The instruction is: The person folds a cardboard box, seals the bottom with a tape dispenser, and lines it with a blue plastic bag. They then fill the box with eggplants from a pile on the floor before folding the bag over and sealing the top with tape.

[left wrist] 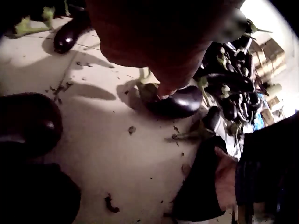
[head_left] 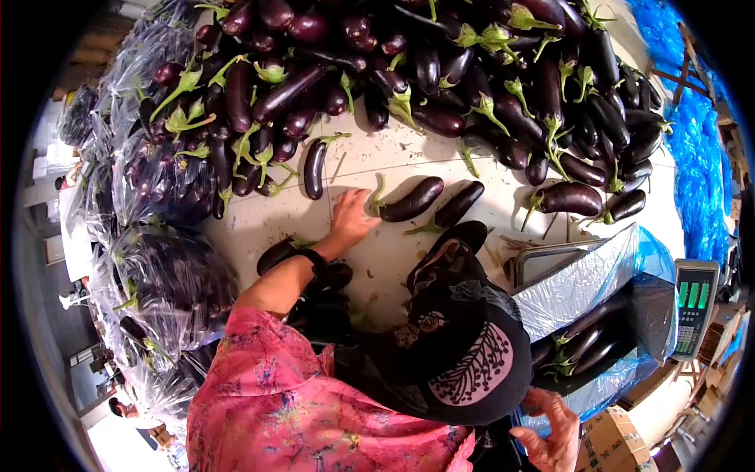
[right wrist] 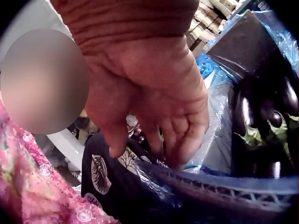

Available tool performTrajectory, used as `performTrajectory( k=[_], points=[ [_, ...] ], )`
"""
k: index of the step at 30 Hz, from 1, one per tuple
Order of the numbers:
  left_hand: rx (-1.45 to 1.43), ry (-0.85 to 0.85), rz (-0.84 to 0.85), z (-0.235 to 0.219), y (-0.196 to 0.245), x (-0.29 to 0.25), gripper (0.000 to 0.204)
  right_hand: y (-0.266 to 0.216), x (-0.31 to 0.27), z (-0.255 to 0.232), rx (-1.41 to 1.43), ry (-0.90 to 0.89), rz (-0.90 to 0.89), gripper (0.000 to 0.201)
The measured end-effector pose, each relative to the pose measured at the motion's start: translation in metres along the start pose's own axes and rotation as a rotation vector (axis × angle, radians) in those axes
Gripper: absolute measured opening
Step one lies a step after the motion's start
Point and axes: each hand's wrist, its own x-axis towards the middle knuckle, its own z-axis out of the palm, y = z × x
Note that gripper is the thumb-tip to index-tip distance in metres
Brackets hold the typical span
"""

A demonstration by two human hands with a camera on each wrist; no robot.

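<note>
My left hand (head_left: 354, 214) reaches over the pale tiled surface (head_left: 267, 216) beside the stem end of a dark purple eggplant (head_left: 413, 199). In the left wrist view, a fingertip overlaps that eggplant (left wrist: 180, 102) near its green cap. A second eggplant (head_left: 460, 204) lies just to its right, and another (head_left: 314, 169) lies beyond the hand to the left. Low on the right, my right hand (head_left: 550, 429) is raised with loosely bent fingers and nothing in them. In the right wrist view the same hand (right wrist: 149, 88) hangs beside a plastic-lined crate (right wrist: 224, 191).
A large heap of eggplants (head_left: 409, 71) spreads across the far side. Clear bags of eggplants (head_left: 169, 275) stand along the left. At right, a container lined with blue plastic (head_left: 582, 283) holds several eggplants (head_left: 586, 346), next to a scale display (head_left: 692, 307). Cardboard boxes (head_left: 613, 440) sit below.
</note>
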Motion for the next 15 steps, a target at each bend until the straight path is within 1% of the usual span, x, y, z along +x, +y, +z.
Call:
performTrajectory(
  k=[1,2,4,5,6,7,8,9,10,11,12,13,15],
  points=[
    [0.055,0.029,0.113,0.003,0.012,0.005,0.074,0.001,0.003,-0.003,0.030,0.016,0.010,0.061],
    [0.082,-0.017,0.155,0.008,0.024,0.011,0.075,0.004,0.009,-0.003,0.045,0.052,0.016,0.061],
    [0.132,-0.110,0.251,0.021,0.045,0.024,0.076,-0.011,0.028,0.002,0.075,0.138,0.080,0.044],
    [0.072,-0.169,0.148,0.029,0.052,0.030,0.079,-0.015,0.035,0.003,0.090,0.184,0.112,0.036],
    [0.013,-0.227,0.047,0.035,0.059,0.037,0.081,-0.011,0.038,0.003,0.088,0.188,0.119,0.041],
    [-0.046,-0.287,-0.053,0.041,0.065,0.044,0.084,-0.009,0.039,0.000,0.095,0.190,0.132,0.040],
    [-0.220,-0.229,-0.079,0.054,0.057,0.047,0.082,-0.007,0.038,-0.003,0.104,0.193,0.148,0.038],
    [-0.337,-0.222,-0.064,0.040,0.065,0.050,0.077,-0.003,0.035,-0.005,0.118,0.199,0.163,0.037],
    [-0.598,-0.336,-0.151,0.022,0.070,0.053,0.074,0.004,0.032,-0.003,0.175,0.279,0.100,0.033],
    [-0.854,-0.448,-0.244,-0.007,0.085,0.057,0.070,0.015,0.028,-0.003,0.206,0.304,0.117,0.033],
    [-1.042,-0.398,-0.234,-0.015,0.085,0.056,0.063,0.023,0.026,-0.004,0.225,0.327,0.127,0.032],
    [-1.236,-0.445,-0.270,-0.031,0.090,0.057,0.057,0.030,0.025,-0.003,0.246,0.347,0.132,0.031],
    [-1.440,-0.503,-0.247,-0.061,0.104,0.056,0.056,0.042,0.026,0.002,0.276,0.348,0.143,0.030]
  ],
)
